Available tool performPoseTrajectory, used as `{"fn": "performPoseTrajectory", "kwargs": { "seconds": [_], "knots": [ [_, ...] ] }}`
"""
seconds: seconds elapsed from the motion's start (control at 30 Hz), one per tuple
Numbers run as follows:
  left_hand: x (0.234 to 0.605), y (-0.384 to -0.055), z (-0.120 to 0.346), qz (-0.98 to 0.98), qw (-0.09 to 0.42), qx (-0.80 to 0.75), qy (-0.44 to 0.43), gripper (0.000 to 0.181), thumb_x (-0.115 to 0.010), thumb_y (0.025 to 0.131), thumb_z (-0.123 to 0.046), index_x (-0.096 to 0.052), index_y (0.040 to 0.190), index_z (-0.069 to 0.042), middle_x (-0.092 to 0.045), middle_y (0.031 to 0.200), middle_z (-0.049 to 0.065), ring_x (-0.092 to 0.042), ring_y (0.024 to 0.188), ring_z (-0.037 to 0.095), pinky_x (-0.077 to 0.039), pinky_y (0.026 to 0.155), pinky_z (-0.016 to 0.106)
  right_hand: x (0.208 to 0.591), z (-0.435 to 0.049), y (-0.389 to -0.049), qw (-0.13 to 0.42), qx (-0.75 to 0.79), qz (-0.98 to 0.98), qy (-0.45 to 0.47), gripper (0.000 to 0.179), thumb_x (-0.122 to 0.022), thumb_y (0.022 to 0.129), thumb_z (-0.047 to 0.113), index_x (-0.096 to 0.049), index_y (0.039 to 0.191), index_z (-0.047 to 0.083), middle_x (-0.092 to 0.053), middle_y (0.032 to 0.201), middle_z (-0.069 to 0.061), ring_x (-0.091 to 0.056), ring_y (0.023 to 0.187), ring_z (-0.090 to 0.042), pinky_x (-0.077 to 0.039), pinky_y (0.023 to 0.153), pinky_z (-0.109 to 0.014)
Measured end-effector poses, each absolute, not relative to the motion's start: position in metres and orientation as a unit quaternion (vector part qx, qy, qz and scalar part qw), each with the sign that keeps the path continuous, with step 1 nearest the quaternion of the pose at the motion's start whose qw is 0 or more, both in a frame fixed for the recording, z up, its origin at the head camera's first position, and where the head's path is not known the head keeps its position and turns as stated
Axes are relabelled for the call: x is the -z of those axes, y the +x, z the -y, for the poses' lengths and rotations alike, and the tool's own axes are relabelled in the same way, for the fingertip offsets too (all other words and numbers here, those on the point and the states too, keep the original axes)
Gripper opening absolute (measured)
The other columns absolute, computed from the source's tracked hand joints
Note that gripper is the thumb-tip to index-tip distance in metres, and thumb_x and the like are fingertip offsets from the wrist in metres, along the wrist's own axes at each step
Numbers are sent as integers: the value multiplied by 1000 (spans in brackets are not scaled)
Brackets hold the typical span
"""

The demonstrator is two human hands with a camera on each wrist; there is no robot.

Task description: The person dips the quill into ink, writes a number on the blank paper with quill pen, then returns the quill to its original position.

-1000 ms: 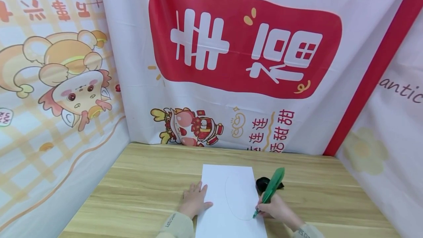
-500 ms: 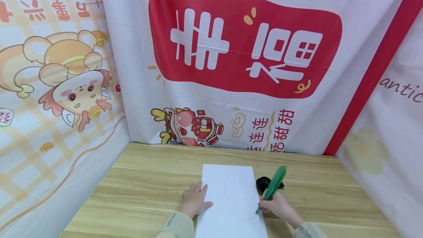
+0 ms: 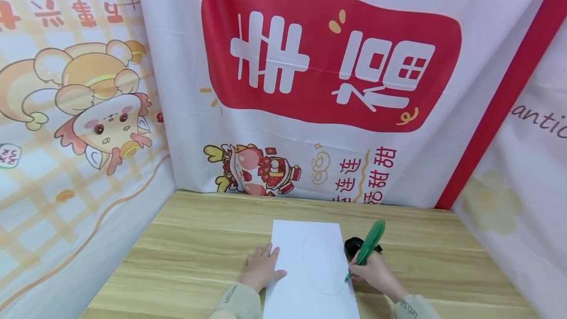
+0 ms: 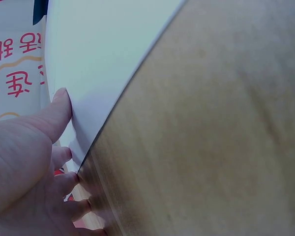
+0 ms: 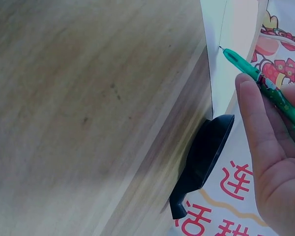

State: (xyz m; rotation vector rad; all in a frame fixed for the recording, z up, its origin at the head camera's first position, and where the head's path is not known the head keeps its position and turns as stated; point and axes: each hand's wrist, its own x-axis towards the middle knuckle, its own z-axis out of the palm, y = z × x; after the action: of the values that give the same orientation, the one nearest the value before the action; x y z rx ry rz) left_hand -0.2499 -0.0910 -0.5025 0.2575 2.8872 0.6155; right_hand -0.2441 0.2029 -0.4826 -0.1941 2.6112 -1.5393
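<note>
A white sheet of paper (image 3: 288, 289) lies on the table, bearing a thin curved line (image 3: 328, 294) like the left and bottom of an oval. My right hand (image 3: 374, 273) pinches a green pen (image 3: 371, 242), its tip at the lower right end of that line, near the sheet's right edge. In the right wrist view, the pen (image 5: 246, 67) has a printed barrel and its fine point meets the paper (image 5: 215, 29). My left hand (image 3: 260, 269) rests at the paper's left edge, fingers extended, the thumb (image 4: 61, 110) lying over the sheet.
Just beyond my right hand a black dish-shaped object with a short handle (image 5: 204, 152) stands on the wooden table (image 3: 199, 230), close to the paper's right side. Printed cloth hangs (image 3: 186, 87) behind the table and on both sides.
The pen tip has moved up and slightly right, and the curved line has grown with it. My left hand stays in place on the paper. The head view has shifted a little.
</note>
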Motion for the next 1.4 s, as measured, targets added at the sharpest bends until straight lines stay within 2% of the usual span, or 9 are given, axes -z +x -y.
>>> {"fn": "performPoseTrajectory", "kwargs": {
  "seconds": [0.5,0.83,1.4],
  "knots": [
    [504,-252,92,-969,89,-214,85,66,-62,85,-40,-42,137,-5,-27,145,21,-17,131,47,-13,100,66,486,-200,-248,18,499,-865,-54,8,-63,77,-8,-57,76,-3,-60,69,-9,-60,61,-22,-54,56,-33],
    [501,-250,92,-969,87,-213,86,67,-62,84,-40,-42,137,-4,-27,145,21,-17,131,46,-12,100,66,484,-196,-251,8,484,-875,-7,7,-63,77,-6,-58,75,-2,-60,69,-6,-61,63,-21,-54,59,-34],
    [500,-249,92,-966,82,-226,93,65,-63,85,-38,-43,135,-2,-27,144,23,-17,131,48,-11,100,67,486,-194,-257,-6,461,-887,-11,6,-65,78,-2,-59,77,-1,-60,69,-4,-61,63,-18,-54,58,-32]
  ]
}}
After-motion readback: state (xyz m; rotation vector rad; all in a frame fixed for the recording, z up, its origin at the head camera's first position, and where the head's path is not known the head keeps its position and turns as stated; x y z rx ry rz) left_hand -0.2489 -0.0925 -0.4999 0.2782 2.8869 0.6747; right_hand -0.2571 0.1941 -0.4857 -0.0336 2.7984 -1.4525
